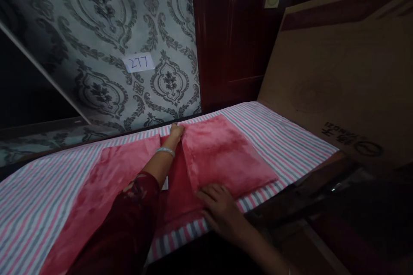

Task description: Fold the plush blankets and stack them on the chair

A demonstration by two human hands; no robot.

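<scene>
- A pink towel (206, 159) lies spread on the table (290, 137), which is covered by a pink, grey and white striped cloth. The towel's right part is folded over into a thick pad; its left part lies flat and runs toward the near left.
- The left hand (176, 133) reaches to the far edge of the towel, at the top of the fold. Its fingers look closed on the corner of the folded flap, though the grip itself is partly hidden.
- The right hand (221, 208) rests flat on the near edge of the folded part, fingers apart and pressing down, clamped on nothing.
- The towel looks plush, soft and light. I judge it will sag and drape wherever it is unsupported, and it will not slip much against the cloth.
- The best places to take hold are its corners and fold edges, pinched between thumb and fingers.
- A leaning cardboard sheet (338, 73) stands at the right, patterned wallpaper (112, 30) at the far side.
</scene>
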